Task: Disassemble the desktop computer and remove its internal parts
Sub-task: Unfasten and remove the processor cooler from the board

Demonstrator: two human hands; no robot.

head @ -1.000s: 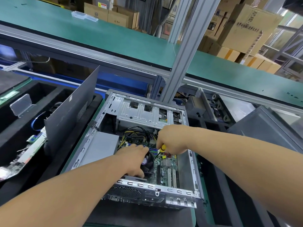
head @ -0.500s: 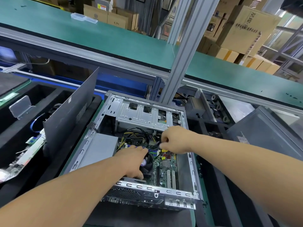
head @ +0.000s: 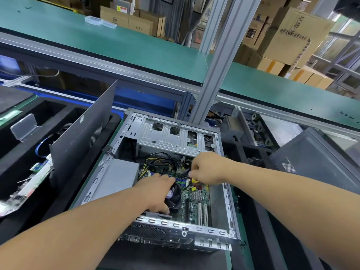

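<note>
While left hand (head: 157, 191) rests relaxed on cooler fan (head: 175, 195), steadying it, right hand (head: 206, 168) fingers pinch dark cables (head: 182, 177), probably for unplugging.

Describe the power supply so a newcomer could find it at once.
Find the open silver metal computer case lying flat. Along its left wall sits a plain grey rectangular power supply box, left of the left hand. Unlike the green motherboard, its top is smooth and bare.
</note>
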